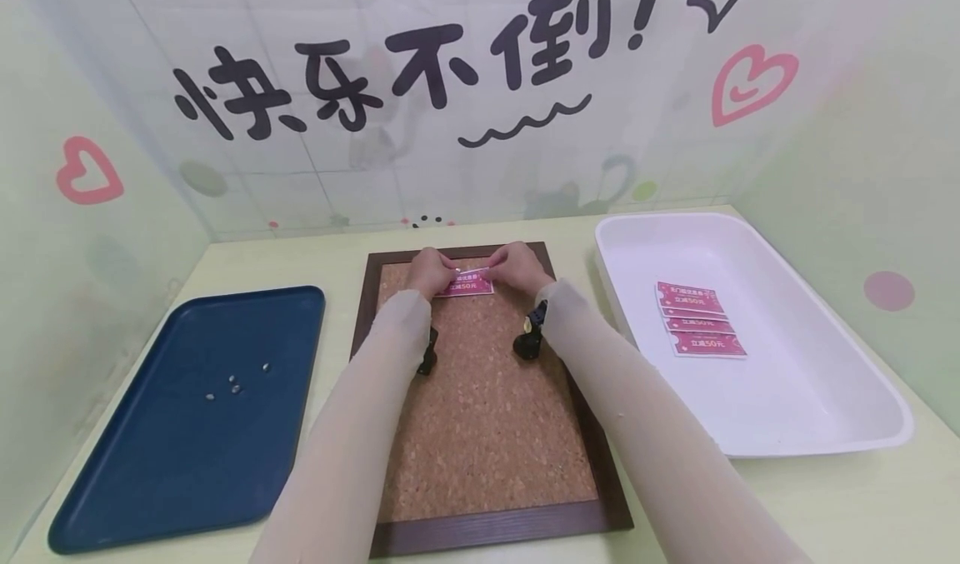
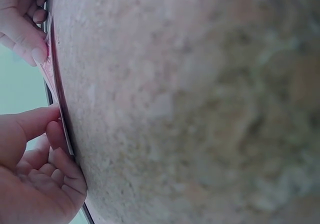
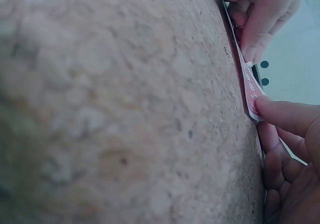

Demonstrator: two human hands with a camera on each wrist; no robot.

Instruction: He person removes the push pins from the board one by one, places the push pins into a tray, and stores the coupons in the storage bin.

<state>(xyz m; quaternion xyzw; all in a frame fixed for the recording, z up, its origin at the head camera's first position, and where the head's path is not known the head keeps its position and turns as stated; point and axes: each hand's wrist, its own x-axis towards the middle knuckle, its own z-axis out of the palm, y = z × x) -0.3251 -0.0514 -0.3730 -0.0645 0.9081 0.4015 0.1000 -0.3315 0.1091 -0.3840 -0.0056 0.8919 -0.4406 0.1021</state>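
Note:
A pink coupon [image 1: 471,284] printed with white characters and "50" lies at the top of a framed cork board [image 1: 487,397]. My left hand [image 1: 430,272] pinches its left end between thumb and fingers. A small pale speck shows at those fingertips, too small to identify. At the other end, my right hand [image 1: 519,266] holds the coupon's upper right part. In the right wrist view the right thumb lies on the coupon's printed face [image 3: 253,91], with curled fingers beneath. The left wrist view shows the coupon [image 2: 62,114] edge-on, close to the cork.
To the left is a dark blue tray [image 1: 187,456] with several small shiny metal pieces [image 1: 236,389]. On the right, a white plastic tray [image 1: 787,414] carries several overlapping pink coupons [image 1: 697,322]. A printed wall covering [image 1: 420,172] stands behind the table.

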